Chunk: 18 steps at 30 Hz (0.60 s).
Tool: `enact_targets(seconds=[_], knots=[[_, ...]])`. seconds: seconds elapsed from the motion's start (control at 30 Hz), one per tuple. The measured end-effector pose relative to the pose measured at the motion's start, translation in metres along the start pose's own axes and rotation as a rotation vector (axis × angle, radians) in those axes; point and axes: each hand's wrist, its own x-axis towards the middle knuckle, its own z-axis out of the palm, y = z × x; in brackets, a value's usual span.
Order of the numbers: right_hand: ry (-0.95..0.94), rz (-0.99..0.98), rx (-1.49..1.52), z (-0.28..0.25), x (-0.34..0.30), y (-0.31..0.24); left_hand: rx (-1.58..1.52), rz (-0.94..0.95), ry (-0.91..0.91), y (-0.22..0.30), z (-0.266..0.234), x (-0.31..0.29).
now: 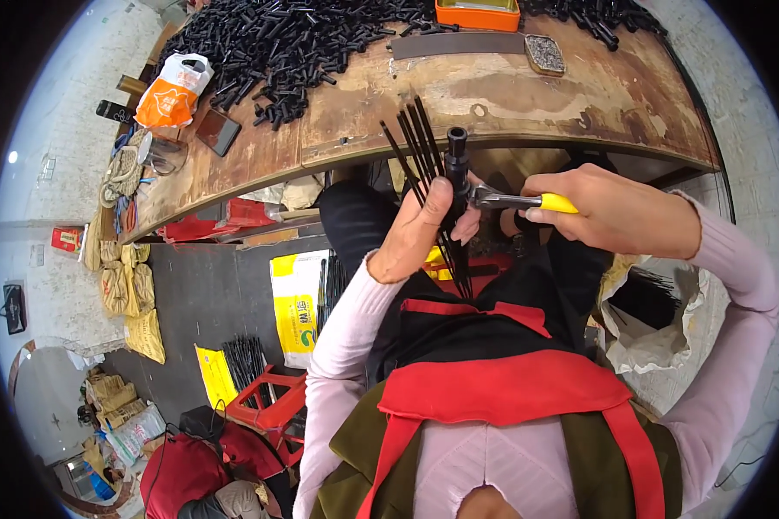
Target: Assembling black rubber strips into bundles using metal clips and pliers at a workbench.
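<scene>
My left hand (417, 227) is closed round a fan of thin black rods (420, 143), which stick up past the thumb and run down below the palm. Beside them, a stepped black tube (457, 156) stands upright at the same hand, its open end up. My right hand (610, 208) grips a metal tool with a yellow handle (559, 203), which looks like pliers. The tool's silver head (491, 198) meets the tube's side by my left fingers. Whether its jaws are closed on anything cannot be made out.
Ahead is a worn wooden table (363, 121) with a heap of black tubes (277, 52), an orange box (478, 13), a phone (218, 131) and a plastic bag (175, 91). An open sack of rods (649, 303) stands right; a red stool (273, 402) is lower left.
</scene>
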Motion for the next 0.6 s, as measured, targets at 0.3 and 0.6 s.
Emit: enact_targets(seconds=[0.3,0.6], knots=[[0.515,0.151,-0.488,0.002,0.050,0.126,0.311,0.022,0.649,0.016,-0.041,0.021],[-0.155,-0.216,1.030,0.124,0.009,0.050,-0.279,0.622,0.685,0.086,-0.075,-0.035]])
